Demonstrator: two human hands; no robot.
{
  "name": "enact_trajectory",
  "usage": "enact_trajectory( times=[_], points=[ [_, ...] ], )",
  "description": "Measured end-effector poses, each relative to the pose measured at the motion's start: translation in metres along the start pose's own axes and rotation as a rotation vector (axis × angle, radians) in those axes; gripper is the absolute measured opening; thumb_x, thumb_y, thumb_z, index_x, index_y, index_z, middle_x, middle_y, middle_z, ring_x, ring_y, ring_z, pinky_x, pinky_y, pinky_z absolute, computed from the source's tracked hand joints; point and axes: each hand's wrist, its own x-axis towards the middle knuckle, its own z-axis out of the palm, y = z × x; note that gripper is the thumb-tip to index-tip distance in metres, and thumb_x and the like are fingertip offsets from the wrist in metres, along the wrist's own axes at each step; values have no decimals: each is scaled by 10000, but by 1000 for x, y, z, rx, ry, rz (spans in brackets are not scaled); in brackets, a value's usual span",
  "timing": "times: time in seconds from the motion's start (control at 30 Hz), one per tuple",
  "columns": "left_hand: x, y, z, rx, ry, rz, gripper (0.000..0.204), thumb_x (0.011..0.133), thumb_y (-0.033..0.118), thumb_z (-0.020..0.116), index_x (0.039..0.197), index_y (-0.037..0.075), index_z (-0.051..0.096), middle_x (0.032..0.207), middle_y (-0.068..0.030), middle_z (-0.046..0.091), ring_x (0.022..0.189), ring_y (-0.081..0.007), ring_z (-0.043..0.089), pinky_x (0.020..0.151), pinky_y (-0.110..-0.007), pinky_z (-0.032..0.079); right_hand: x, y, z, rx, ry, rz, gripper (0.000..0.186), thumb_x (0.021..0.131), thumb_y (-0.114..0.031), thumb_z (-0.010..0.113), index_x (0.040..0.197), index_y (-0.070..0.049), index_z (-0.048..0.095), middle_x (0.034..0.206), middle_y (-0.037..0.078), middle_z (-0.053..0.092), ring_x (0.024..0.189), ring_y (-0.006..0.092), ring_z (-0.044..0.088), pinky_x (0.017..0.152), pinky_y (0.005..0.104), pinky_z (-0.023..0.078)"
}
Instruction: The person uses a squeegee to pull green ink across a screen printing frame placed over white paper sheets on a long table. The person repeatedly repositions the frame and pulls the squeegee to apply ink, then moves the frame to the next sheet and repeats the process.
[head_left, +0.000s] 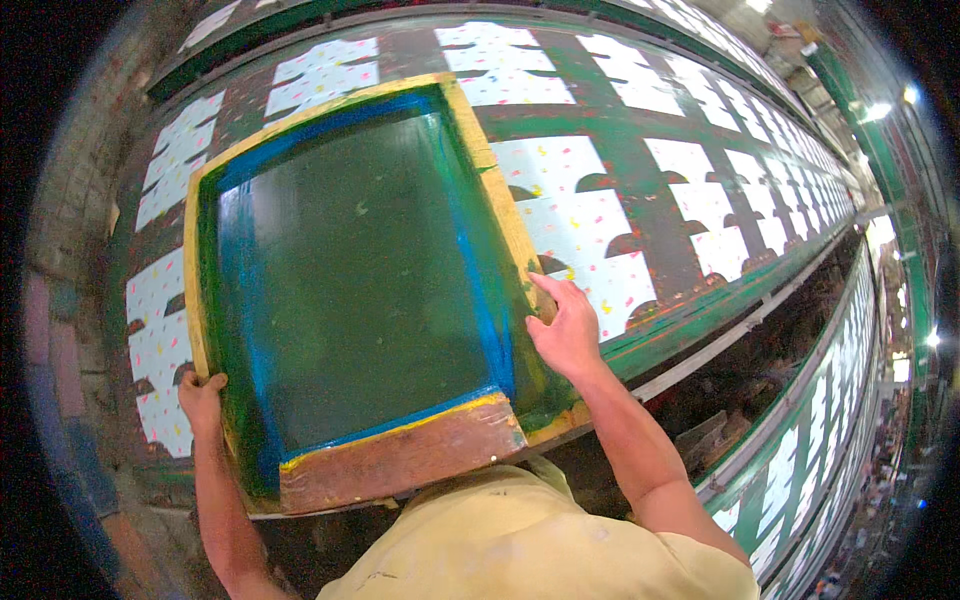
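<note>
A large screen printing frame [505,215] with pale wooden sides lies on the long green table in front of me. Its mesh is dark green, bordered by blue and green ink streaks. My left hand [203,402] grips the left side bar near the front corner, thumb on top and the other fingers mostly hidden. On the right side bar, my right hand [566,325] takes hold with index finger and thumb against the wood. A brown wooden squeegee [400,455] with yellow along its edge rests across the near end of the frame, touched by neither hand.
Rows of white cut fabric pieces [575,215] with small coloured prints lie along the green printing table [690,300]. A metal rail [745,325] follows its near right edge. Beyond a dark gap stands another table [800,440] with similar pieces.
</note>
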Motion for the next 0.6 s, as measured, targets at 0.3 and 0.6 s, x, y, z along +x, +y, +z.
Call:
enact_trajectory(
  times=[0.3,0.6],
  points=[
    [-74,106,109,24,25,38,289,758,66,941,898,4,695,828,-28,695,730,-158,614,689,-347,514,41,152,-70,72,115,30,699,783,-9,848,1460,-122,716,1354,197,745,1289,415,705,1132,486,560],
    [-204,235,243,17,55,57,305,761,71,938,955,-39,730,874,-112,756,770,-223,678,730,-392,556,62,312,-156,98,112,244,717,809,122,763,1496,-76,707,1429,158,751,1324,289,728,1116,402,581]
  ],
)
